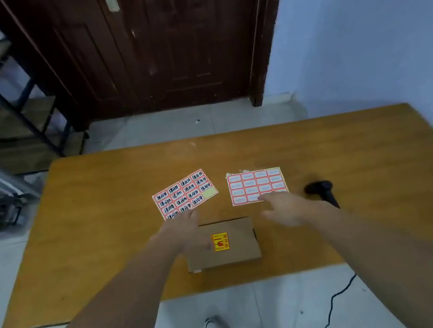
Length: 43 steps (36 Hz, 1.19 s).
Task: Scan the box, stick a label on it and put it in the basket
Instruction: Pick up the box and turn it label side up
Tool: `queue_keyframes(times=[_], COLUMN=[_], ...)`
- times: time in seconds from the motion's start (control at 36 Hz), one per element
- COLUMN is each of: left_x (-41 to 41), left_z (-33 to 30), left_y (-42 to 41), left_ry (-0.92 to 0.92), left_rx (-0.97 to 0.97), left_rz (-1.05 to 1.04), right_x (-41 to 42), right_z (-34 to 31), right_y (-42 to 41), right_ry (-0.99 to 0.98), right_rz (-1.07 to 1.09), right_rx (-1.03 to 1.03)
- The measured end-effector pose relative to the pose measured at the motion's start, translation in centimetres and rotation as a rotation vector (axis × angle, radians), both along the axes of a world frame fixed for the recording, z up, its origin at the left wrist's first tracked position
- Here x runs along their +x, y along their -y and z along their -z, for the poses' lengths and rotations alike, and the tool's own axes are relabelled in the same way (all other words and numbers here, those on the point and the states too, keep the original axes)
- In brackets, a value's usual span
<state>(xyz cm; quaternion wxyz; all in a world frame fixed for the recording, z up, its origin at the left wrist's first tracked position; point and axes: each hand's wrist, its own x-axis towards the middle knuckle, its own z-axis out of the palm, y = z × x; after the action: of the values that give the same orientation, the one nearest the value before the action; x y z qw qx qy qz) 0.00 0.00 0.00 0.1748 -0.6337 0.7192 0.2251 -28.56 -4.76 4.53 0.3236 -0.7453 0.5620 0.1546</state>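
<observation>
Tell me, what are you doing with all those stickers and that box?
A person stands at a wooden table with both hands out. The left hand reaches over a cardboard box toward a written label sheet. The right hand touches a blank label sheet. A black scanner lies unused to the right.

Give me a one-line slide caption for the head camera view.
Both open hands, left and right, reach over a cardboard box toward two label sheets.
</observation>
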Motion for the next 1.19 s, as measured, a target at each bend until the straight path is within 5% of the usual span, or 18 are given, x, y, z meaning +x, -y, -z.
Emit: queue_keyframes(times=[0.19, 0.39, 0.47, 0.78, 1.19], left_x=[-2.6, -2.8, -3.0, -4.0, -1.3], left_z=[5.0, 7.4, 8.2, 6.9, -0.1], left_y=[-1.9, -3.5, -3.6, -1.9, 3.8], left_ry=[0.013, -0.286, -0.342, -0.407, -0.948], left_rx=[0.042, 0.018, 0.068, 0.06, 0.115], left_rz=[-0.039, -0.81, -0.992, -1.084, -1.295], right_x=[-0.6, 0.5, 1.0, 1.4, 1.0], right_z=[4.4, 8.7, 10.1, 10.1, 4.0], right_y=[-0.6, -1.4, -1.9, -1.9, 4.2], right_ry=[-0.008, 0.11, 0.133, 0.335, 0.605], right_rz=[0.017, 0.162, 0.187, 0.339, 0.336], right_rx=[0.127, 0.204, 0.266, 0.327, 0.312])
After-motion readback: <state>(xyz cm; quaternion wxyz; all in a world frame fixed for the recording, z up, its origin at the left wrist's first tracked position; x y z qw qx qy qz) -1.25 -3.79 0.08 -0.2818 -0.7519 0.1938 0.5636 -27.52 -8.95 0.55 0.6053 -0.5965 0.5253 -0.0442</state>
